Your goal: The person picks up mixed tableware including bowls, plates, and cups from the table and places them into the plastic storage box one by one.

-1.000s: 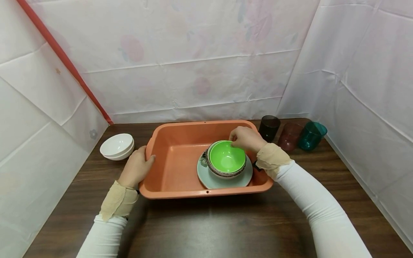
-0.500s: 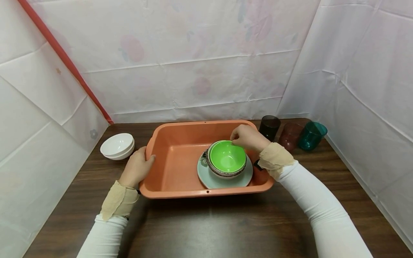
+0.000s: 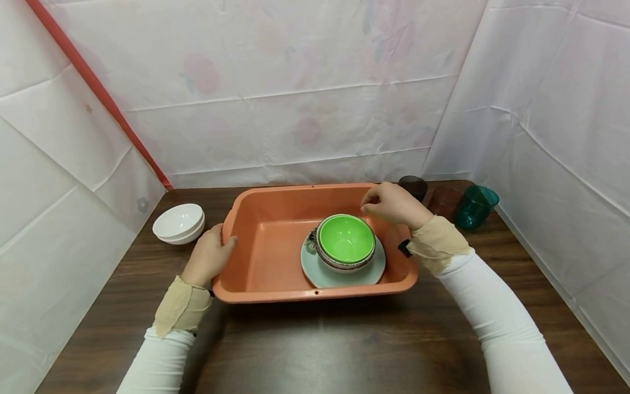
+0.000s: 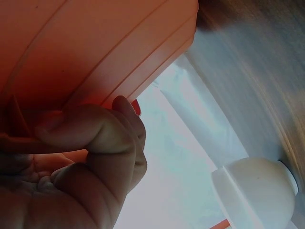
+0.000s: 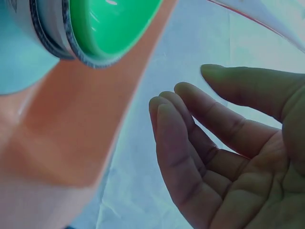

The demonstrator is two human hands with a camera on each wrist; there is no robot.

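Orange basin (image 3: 274,257) gripped by left hand (image 3: 206,257); right hand (image 3: 396,204) empty, loosely curled.

White, creased fabric-like sheeting with faint pink fruit prints (image 3: 275,126) hangs behind a dark brown, wood-grained tabletop (image 3: 315,353), with plainer white sheeting at left (image 3: 59,230) and right (image 3: 556,137). A narrow red strip (image 3: 98,94) slants down the left corner. Soft pale light gleams on the tabletop's near middle.
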